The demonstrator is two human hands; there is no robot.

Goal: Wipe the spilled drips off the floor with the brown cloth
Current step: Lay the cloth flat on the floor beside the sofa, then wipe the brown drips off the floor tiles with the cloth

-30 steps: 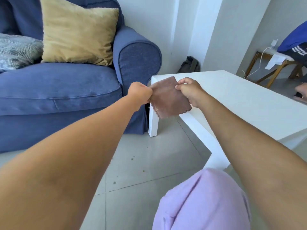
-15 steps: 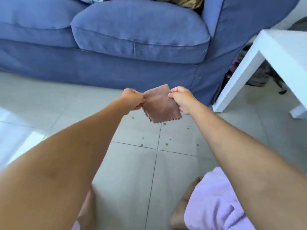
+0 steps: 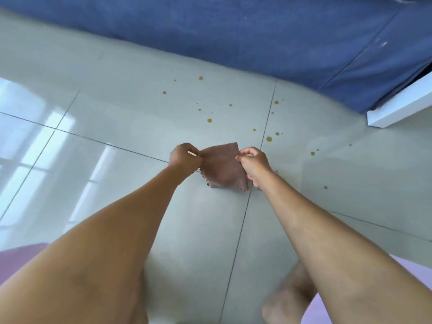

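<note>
A small brown cloth [image 3: 222,167] with a zigzag edge hangs stretched between my two hands over the pale tiled floor [image 3: 121,127]. My left hand [image 3: 184,159] pinches its left top corner. My right hand [image 3: 253,162] pinches its right side. Whether the cloth's lower edge touches the tiles I cannot tell. Several yellow-brown drips [image 3: 209,120] are scattered on the floor beyond and to the right of the cloth, the nearest one [image 3: 269,139] just past my right hand.
A blue sofa base [image 3: 257,31] runs along the top of the view. A white table leg [image 3: 397,108] stands at the right edge. My bare knees and lilac shorts [image 3: 397,277] show at the bottom. Window glare lies on the tiles at left.
The view has dropped from the sofa and table down onto the floor. Both hands, still holding the cloth, have come down close to the tiles near the drips.
</note>
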